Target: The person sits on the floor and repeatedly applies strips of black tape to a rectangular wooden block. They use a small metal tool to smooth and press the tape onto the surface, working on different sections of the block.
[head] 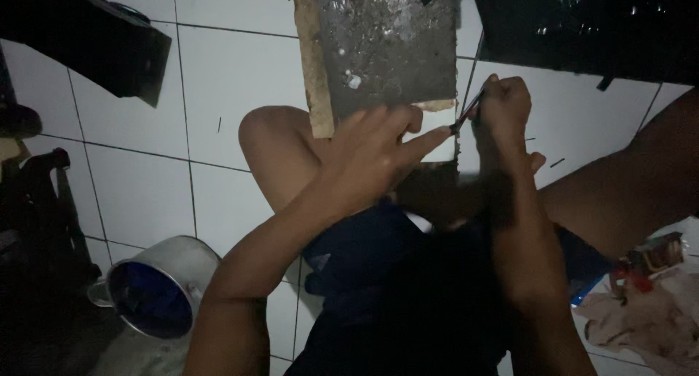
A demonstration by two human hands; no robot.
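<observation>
The left hand [378, 154] is lying spread with fingers pressing on the near edge of the grey board [389, 45]. The right hand [504, 107] is gripping a thin rod [470, 92] in a fist just right of the board, while a metal mug [160, 289] is standing well below-left of it.

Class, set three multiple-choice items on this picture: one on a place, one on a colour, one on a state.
1. Where is the metal pot?
A. lower left on the floor
B. on the board
C. in the right hand

2. What colour are the floor tiles?
A. green
B. white
C. red

3. What is the right hand doing?
A. lying flat and open
B. closed on a thin dark tool
C. holding the pot

Answers: A, it stands beside the left arm; B, pale tiles throughout; B, fingers curl round the tool, near the left hand.
</observation>
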